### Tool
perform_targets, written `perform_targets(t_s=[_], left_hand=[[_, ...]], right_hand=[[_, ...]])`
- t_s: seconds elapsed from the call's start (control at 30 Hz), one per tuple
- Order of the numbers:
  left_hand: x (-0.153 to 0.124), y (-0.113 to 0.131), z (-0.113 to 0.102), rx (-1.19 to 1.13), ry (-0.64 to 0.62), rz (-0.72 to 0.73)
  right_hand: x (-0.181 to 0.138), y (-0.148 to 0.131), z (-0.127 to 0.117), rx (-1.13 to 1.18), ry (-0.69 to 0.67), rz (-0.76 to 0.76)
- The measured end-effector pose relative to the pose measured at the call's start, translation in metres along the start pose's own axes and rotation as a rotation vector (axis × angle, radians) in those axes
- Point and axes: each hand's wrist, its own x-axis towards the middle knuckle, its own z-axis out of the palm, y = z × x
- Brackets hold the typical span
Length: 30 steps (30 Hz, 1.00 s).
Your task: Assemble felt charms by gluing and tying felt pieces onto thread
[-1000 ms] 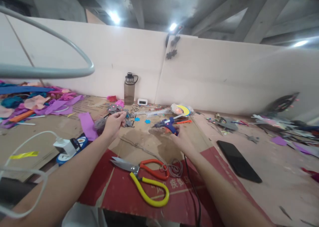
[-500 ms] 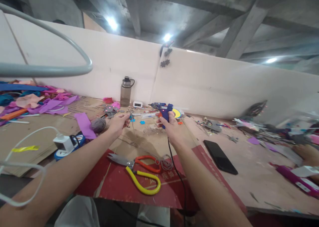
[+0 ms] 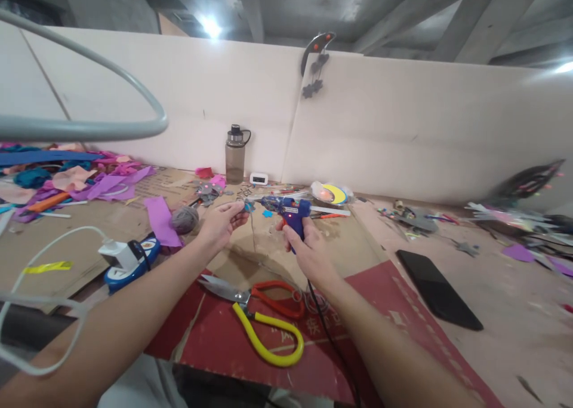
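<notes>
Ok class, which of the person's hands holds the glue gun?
The right hand, wrapped around the glue gun; the left hand is apart from it, beyond the nozzle.

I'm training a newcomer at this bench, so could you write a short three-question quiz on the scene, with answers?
1. What does the right hand hold?
A) the yarn ball
B) the blue glue gun
C) the water bottle
2. True or false: the black phone lies to the right of the scissors.
3. Fill in the blank: one handle of the scissors is red, the other is ____.

Key: 1. B; 2. True; 3. yellow
</notes>
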Motion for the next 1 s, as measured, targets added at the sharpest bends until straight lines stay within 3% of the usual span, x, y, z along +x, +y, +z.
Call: perform_targets(t_s=[0.3,1.0], left_hand=[[-0.008,0.001,0.001,0.030,-0.055,0.023],[-0.015,0.005,0.007,0.058,-0.103,0.076]], right_hand=[[0.000,0.016,0.004,-0.024,-0.027,-0.049],[-0.003,0.013,0.005,-0.124,0.004,-0.114]])
